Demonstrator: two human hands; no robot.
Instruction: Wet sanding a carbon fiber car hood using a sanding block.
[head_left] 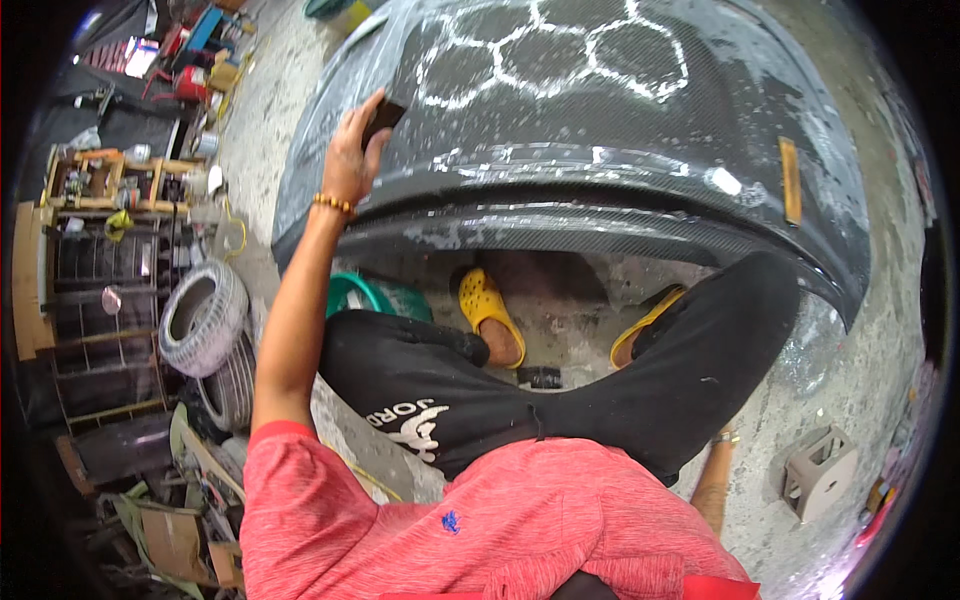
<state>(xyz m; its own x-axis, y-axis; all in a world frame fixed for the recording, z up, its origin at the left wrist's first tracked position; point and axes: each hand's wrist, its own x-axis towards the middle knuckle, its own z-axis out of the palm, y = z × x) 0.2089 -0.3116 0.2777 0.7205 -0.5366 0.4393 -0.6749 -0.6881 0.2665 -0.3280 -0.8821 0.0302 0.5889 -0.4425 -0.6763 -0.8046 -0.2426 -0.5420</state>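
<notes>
My left hand (352,150) is over the left part of a car hood (560,125). Between its thumb and fingers it grips a small dark flat block (384,117). A woven black pattern covers the hood, wet-looking, with whitish-grey smears and white hexagon outlines on its far part. Of my right arm only the forearm (712,490) shows, low on the right, with a band at the wrist; behind my bent leg the hand itself is hidden. On the hood's right side lies a narrow yellowish-brown strip (790,180).
A green bucket (405,302) stands beneath the hood's near left edge, by my yellow clogs (485,305). Two tires (235,300) lean at the left beside cluttered shelving (105,330). A grey block-like stool (818,475) rests on the concrete floor at right.
</notes>
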